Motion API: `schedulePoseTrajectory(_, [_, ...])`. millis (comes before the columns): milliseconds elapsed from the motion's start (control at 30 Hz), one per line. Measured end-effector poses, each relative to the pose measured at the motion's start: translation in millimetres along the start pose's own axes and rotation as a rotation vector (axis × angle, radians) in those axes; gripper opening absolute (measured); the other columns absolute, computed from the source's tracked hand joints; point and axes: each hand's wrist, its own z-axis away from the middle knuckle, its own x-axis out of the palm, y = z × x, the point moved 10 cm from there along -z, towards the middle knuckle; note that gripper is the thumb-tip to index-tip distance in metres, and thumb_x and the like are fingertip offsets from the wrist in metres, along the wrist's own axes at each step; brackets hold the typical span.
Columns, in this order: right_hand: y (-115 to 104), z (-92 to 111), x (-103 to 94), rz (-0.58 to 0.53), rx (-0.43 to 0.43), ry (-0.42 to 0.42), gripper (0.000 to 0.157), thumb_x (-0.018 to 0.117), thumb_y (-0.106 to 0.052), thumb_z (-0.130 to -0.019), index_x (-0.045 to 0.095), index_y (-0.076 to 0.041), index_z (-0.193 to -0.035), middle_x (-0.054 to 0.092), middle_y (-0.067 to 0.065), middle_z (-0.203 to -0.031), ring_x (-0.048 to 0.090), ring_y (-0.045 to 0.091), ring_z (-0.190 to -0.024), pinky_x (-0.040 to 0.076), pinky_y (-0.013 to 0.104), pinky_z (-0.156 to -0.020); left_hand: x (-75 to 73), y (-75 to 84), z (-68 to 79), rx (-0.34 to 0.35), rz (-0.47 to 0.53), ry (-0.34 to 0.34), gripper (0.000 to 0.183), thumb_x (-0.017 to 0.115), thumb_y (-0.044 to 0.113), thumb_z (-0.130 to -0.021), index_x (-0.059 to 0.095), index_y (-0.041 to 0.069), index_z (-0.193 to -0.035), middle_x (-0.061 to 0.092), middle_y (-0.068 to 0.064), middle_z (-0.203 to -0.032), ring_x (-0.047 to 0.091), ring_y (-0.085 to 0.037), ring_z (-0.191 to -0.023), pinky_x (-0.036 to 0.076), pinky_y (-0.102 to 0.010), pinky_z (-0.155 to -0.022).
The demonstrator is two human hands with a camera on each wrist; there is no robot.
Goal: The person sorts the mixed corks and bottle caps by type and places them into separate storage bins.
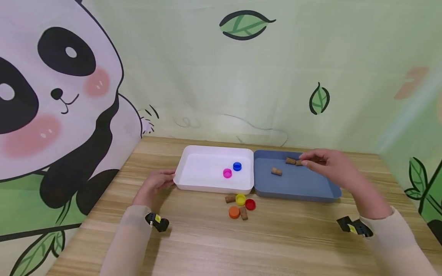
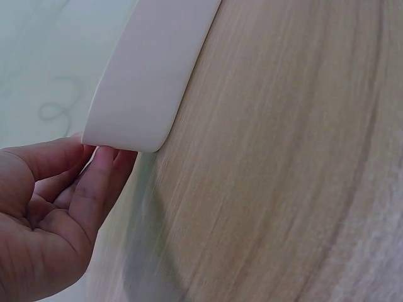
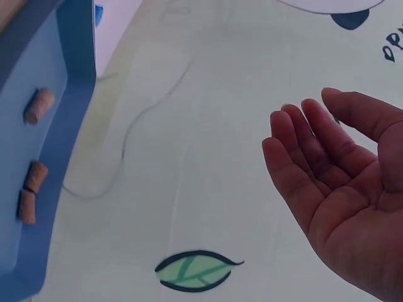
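My left hand (image 1: 157, 184) is at the left end of the white tray (image 1: 214, 190), its fingertips (image 2: 104, 154) touching the end wall. Inside that tray lie a pink bottle cap (image 1: 227, 173) and a blue bottle cap (image 1: 236, 166). Over the slate-blue tray (image 1: 297, 188) hovers my right hand (image 1: 328, 165), palm bare and fingers loosely bent in the right wrist view, holding nothing. Below its fingertips, two corks (image 3: 36, 177) lie end to end near the tray's back wall. A third cork (image 1: 276, 171) lies apart from them, nearer the tray's left side.
In front of the trays, a yellow cap (image 1: 240, 199), a red cap (image 1: 250, 204), an orange cap (image 1: 234, 212) and two corks (image 1: 243, 213) lie clustered on the wooden table (image 1: 276, 245). The trays stand side by side. A printed curtain (image 1: 193, 76) hangs behind.
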Motion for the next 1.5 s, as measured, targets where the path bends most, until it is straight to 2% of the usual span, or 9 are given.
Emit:
schedulePoseTrajectory(200, [-11, 9, 27.9, -0.056, -0.052, 0.016, 0.026, 0.063, -0.017, -0.102, 0.070, -0.002, -0.122, 0.073, 0.017, -0.120, 0.069, 0.027, -0.105, 0.060, 0.025, -0.086, 2.2, 1.8, 0.4, 0.008, 0.002, -0.005, 0.046, 0.061, 0.000, -0.099, 0.050, -0.013, -0.143, 0.069, -0.020, -0.130, 0.065, 0.000, -0.077, 0.060, -0.015, -0.073])
schedulePoseTrajectory(433, [-9, 12, 70.1, -0.114, -0.072, 0.035, 0.022, 0.067, -0.011, -0.099, 0.072, 0.000, -0.117, 0.076, 0.017, -0.112, 0.072, 0.028, -0.099, 0.060, 0.022, -0.081, 2.8, 2.3, 1.2, 0.014, 0.008, -0.022, 0.047, 0.060, -0.001, -0.100, 0.048, -0.014, -0.144, 0.074, -0.009, -0.115, 0.065, 0.001, -0.076, 0.059, -0.014, -0.073])
schedulePoseTrajectory(667, [-3, 11, 116.7, -0.165, -0.093, -0.074, 0.031, 0.067, -0.007, -0.097, 0.067, 0.008, -0.124, 0.073, 0.024, -0.116, 0.070, 0.033, -0.102, 0.063, 0.035, -0.085, 2.2, 1.3, 2.8, 0.014, 0.008, -0.023, 0.048, 0.060, 0.000, -0.100, 0.048, -0.014, -0.144, 0.074, -0.008, -0.113, 0.065, 0.000, -0.076, 0.059, -0.014, -0.073])
schedulePoseTrajectory(900, [-4, 8, 152.5, -0.145, -0.091, -0.161, 0.039, 0.070, -0.009, -0.095, 0.064, 0.007, -0.131, 0.068, 0.026, -0.125, 0.067, 0.038, -0.111, 0.062, 0.046, -0.091, 1.6, 2.4, 3.5, 0.019, 0.019, -0.025, 0.048, 0.060, 0.000, -0.100, 0.047, -0.014, -0.144, 0.074, -0.009, -0.115, 0.066, 0.000, -0.077, 0.059, -0.014, -0.072])
schedulePoseTrajectory(1100, [-1, 3, 171.8, -0.098, -0.079, -0.198, 0.045, 0.073, -0.011, -0.094, 0.062, 0.006, -0.134, 0.066, 0.026, -0.130, 0.066, 0.039, -0.114, 0.061, 0.049, -0.094, 1.9, 1.0, 2.5, 0.017, 0.023, -0.026, 0.048, 0.060, 0.000, -0.100, 0.047, -0.013, -0.145, 0.067, -0.022, -0.134, 0.066, 0.001, -0.078, 0.061, -0.015, -0.075])
schedulePoseTrajectory(1300, [1, -5, 184.4, -0.050, -0.090, -0.219, 0.047, 0.074, -0.013, -0.093, 0.062, 0.004, -0.135, 0.067, 0.024, -0.132, 0.067, 0.037, -0.114, 0.060, 0.050, -0.096, 2.0, 0.1, 1.9, 0.013, 0.029, -0.016, 0.047, 0.060, 0.000, -0.100, 0.048, -0.013, -0.144, 0.064, -0.023, -0.138, 0.066, 0.001, -0.078, 0.061, -0.015, -0.075])
schedulePoseTrajectory(1500, [2, -12, 191.8, -0.004, -0.096, -0.213, 0.047, 0.075, -0.012, -0.092, 0.063, 0.004, -0.134, 0.070, 0.021, -0.128, 0.066, 0.037, -0.115, 0.057, 0.054, -0.102, 2.8, 0.8, 2.7, 0.002, 0.025, -0.018, 0.047, 0.060, -0.001, -0.100, 0.048, -0.012, -0.144, 0.055, -0.029, -0.146, 0.066, 0.000, -0.079, 0.061, -0.015, -0.076])
